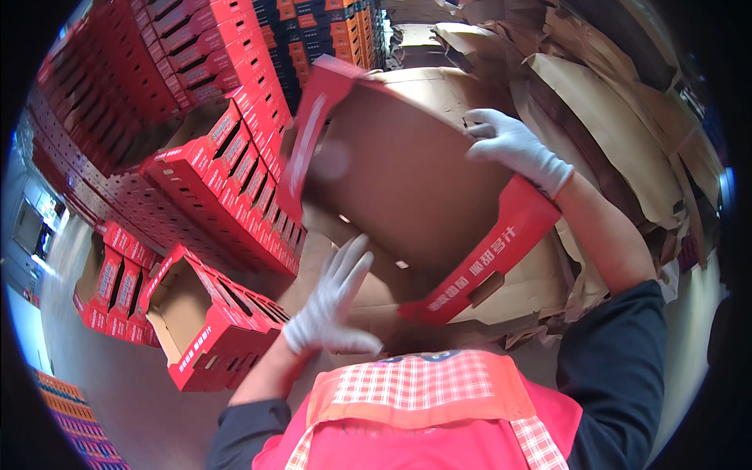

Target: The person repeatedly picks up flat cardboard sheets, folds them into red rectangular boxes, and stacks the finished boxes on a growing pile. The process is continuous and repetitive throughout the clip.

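A red cardboard box (501, 239) with a brown inside lies tilted in front of me, its open side turned toward me. My right hand (521, 153), in a white glove, grips its upper right edge. Part of the fingers curls over that edge, and the rest of the grip is hard to see. My left hand (333, 301), also gloved in white, is open with fingers spread near the lower left side of the box. Nothing is in it. Beneath and behind the box lies a pile of flat brown cardboard (517, 286).
Tall stacks of red boxes (227, 157) stand on the left. Shorter red stacks (211, 337) rest on the grey floor, lower left. Dark blue and orange crates (317, 31) rise at the back. Bent brown cardboard sheets (603, 133) are heaped on the right.
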Tool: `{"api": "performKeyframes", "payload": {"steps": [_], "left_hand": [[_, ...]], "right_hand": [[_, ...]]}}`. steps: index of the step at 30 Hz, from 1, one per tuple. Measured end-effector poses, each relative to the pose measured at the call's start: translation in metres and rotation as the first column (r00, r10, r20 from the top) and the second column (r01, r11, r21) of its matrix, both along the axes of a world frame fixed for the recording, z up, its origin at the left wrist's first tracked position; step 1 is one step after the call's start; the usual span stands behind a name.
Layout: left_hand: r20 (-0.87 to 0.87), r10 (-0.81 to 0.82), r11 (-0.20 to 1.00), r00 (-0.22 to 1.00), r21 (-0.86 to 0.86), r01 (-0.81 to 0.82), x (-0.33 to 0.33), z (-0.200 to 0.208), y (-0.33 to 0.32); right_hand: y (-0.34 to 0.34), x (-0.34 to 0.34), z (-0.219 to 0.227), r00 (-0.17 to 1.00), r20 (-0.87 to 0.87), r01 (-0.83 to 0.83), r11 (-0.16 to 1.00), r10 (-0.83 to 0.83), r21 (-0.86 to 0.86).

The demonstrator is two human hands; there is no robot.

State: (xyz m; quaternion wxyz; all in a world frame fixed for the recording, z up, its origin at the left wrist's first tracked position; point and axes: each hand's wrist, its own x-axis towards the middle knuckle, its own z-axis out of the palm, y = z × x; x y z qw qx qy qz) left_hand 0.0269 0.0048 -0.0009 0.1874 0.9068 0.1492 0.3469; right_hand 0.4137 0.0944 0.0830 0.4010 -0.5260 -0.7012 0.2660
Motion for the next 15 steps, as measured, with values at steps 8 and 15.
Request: {"api": "performKeyframes", "payload": {"steps": [8, 15], "left_hand": [[-0.220, 0.181, 0.967, 0.959, 0.218, -0.133, 0.052, 0.026, -0.011], [-0.168, -0.090, 0.951, 0.982, 0.278, 0.135, 0.161, 0.064, 0.010]], "right_hand": [[-0.059, 0.034, -0.229, 0.955, 0.125, 0.279, 0.672, -0.269, -0.686], [-0.045, 0.074, -0.114, 0.909, -0.012, 0.412, 0.895, -0.417, 0.167]]}}
